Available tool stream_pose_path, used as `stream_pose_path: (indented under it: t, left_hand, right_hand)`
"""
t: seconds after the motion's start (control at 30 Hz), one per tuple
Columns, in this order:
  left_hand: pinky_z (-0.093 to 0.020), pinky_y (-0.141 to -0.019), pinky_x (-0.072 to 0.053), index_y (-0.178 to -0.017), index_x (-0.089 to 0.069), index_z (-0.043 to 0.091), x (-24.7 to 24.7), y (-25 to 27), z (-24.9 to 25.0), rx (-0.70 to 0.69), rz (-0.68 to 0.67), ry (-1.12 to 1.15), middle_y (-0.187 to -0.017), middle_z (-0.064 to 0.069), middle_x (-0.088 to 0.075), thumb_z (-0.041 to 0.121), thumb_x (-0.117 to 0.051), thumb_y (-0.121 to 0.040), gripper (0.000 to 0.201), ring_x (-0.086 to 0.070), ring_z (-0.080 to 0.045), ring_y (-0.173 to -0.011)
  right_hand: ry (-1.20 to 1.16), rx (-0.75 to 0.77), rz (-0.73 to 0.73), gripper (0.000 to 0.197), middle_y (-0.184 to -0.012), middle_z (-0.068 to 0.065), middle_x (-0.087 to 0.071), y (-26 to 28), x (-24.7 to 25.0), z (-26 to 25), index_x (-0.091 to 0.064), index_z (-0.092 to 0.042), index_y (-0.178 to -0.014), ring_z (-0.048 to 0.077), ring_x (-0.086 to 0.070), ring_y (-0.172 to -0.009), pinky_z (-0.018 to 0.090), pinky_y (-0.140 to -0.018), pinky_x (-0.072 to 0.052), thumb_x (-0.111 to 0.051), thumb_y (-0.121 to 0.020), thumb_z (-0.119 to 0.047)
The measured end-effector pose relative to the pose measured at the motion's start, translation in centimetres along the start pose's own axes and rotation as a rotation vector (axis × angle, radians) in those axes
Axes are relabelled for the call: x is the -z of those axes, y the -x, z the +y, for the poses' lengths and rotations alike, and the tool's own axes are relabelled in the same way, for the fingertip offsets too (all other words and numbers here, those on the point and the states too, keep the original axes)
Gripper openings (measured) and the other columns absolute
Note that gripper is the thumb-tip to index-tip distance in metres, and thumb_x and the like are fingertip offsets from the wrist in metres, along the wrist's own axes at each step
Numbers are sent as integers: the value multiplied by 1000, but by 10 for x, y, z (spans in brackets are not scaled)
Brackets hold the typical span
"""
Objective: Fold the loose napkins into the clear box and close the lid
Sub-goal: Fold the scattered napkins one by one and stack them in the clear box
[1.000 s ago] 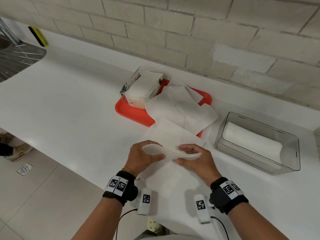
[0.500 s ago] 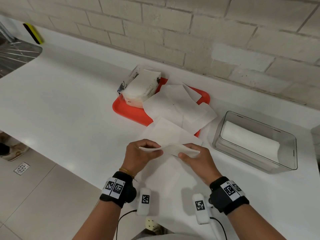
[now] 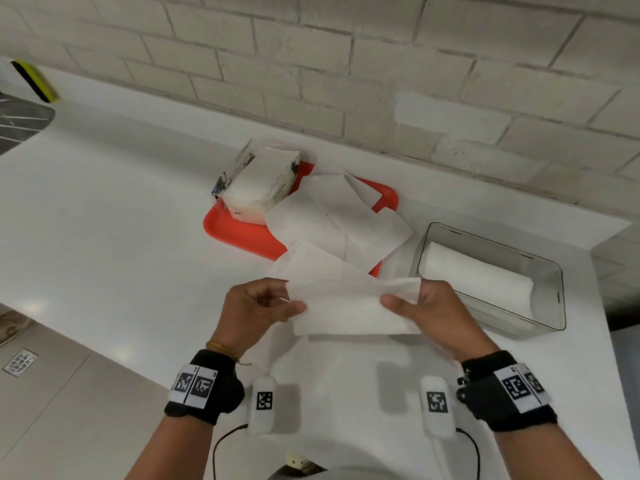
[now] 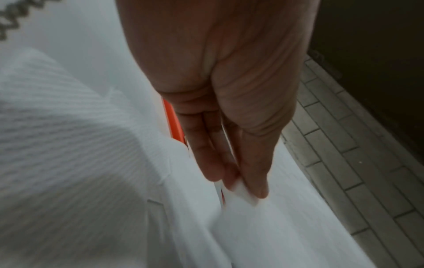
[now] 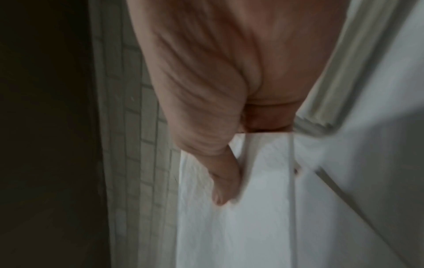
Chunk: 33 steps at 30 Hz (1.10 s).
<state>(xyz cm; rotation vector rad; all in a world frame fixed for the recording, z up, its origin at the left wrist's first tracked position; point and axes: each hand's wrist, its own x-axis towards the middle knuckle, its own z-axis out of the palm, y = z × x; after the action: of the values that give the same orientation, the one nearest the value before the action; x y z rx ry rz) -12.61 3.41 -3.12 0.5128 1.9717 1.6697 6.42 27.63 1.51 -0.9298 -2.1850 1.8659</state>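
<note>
A folded white napkin (image 3: pixel 349 310) hangs above the counter between both hands. My left hand (image 3: pixel 258 306) pinches its left end, my right hand (image 3: pixel 429 310) pinches its right end. The left wrist view shows thumb and fingers (image 4: pixel 231 174) pressed on a napkin corner (image 4: pixel 243 194). In the right wrist view the thumb (image 5: pixel 223 183) lies on the folded napkin (image 5: pixel 252 208). The clear box (image 3: pixel 550 303) stands open at the right, with folded napkins (image 3: pixel 474 278) inside. No lid is in view. Loose napkins (image 3: pixel 339 220) lie over the orange tray (image 3: pixel 239 233).
An opened napkin pack (image 3: pixel 259 181) sits on the tray's left end. Another flat napkin (image 3: pixel 311 268) lies on the white counter (image 3: pixel 104 220) under my hands. A brick wall (image 3: pixel 346 64) runs behind. The counter's front edge drops to a tiled floor (image 3: pixel 52 393).
The hands have moved apart and lifted, drawing the folded napkin out into a wider strip. The head view has shifted slightly.
</note>
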Motion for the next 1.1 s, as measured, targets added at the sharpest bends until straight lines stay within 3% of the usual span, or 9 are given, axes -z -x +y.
stream_pose_path:
  t: [0.1, 0.17, 0.23, 0.33, 0.43, 0.67, 0.87, 0.97, 1.1]
  left_hand:
    - [-38, -71, -62, -91, -82, 25, 7, -4, -3, -4, 37, -114, -85, -3, -80, 12, -92, -73, 24, -71, -35, -70]
    - [-22, -73, -58, -93, -81, 29, 13, -6, -13, -20, 36, -377, -87, 9, -79, 18, -91, -77, 23, -73, -14, -70]
    - [-14, -79, -49, -96, -78, 37, 17, -5, -22, 2, 1, -698, -100, 18, -73, 29, -93, -74, 28, -70, -5, -89]
    - [-30, -92, -49, -103, -77, 36, 17, 1, -35, 45, -12, -893, -116, 8, -64, 40, -97, -61, 46, -61, -17, -107]
    - [-39, -99, -48, -116, -73, 27, 10, 7, -37, 97, 19, -990, -126, -4, -61, 48, -99, -53, 71, -57, -29, -113]
    - [-42, -107, -41, -144, -51, 24, 1, 11, -30, 253, 53, -1153, -142, -13, -48, 64, -92, -57, 104, -45, -34, -131]
    - [-42, -106, -42, -148, -44, 20, 0, 8, -25, 309, 36, -1161, -139, -13, -48, 64, -92, -57, 112, -47, -35, -128]
    - [-45, -105, -45, -150, -38, 17, 1, 6, -23, 336, 33, -1117, -135, -16, -47, 58, -96, -54, 119, -51, -38, -125]
    - [-49, -102, -49, -154, -29, 14, 1, 3, -21, 387, 41, -970, -137, -19, -41, 42, -103, -50, 130, -59, -43, -117]
  right_hand:
    - [-84, 10, 127, 16, -102, 0, -81, 12, 54, -14, -81, -12, -104, 16, -78, -98, 34, -92, -57, -79, -89, -17]
    - [-96, 0, 294, 19, -106, 2, -81, 16, 91, -13, -80, -12, -106, 20, -77, -103, 38, -97, -54, -80, -88, -17]
    - [-91, -49, 469, 18, -101, 0, -81, 17, 124, -7, -80, -12, -103, 21, -76, -103, 39, -100, -54, -83, -86, -18]
    - [-74, -150, 591, 27, -106, 4, -78, 12, 154, 7, -76, -9, -110, 22, -73, -100, 37, -102, -52, -83, -86, -18]
    - [-13, -240, 610, 39, -111, 6, -70, 1, 163, 20, -65, 4, -122, 20, -63, -94, 29, -88, -46, -79, -91, -15]
    - [74, -365, 596, 69, -149, 19, -51, -21, 159, 27, -40, 10, -147, 37, -47, -140, 42, -109, -38, -76, -94, -16]
    - [182, -413, 592, 39, -121, 16, -71, -34, 164, 49, -67, 4, -121, 34, -66, -112, 38, -98, -48, -80, -89, -14]
    - [294, -412, 587, 36, -118, 16, -73, -37, 162, 55, -71, 0, -115, 35, -67, -113, 45, -103, -53, -80, -86, -19]
    - [519, -415, 584, 37, -125, 24, -67, -38, 158, 47, -65, 7, -118, 41, -60, -120, 40, -99, -49, -74, -92, -16]
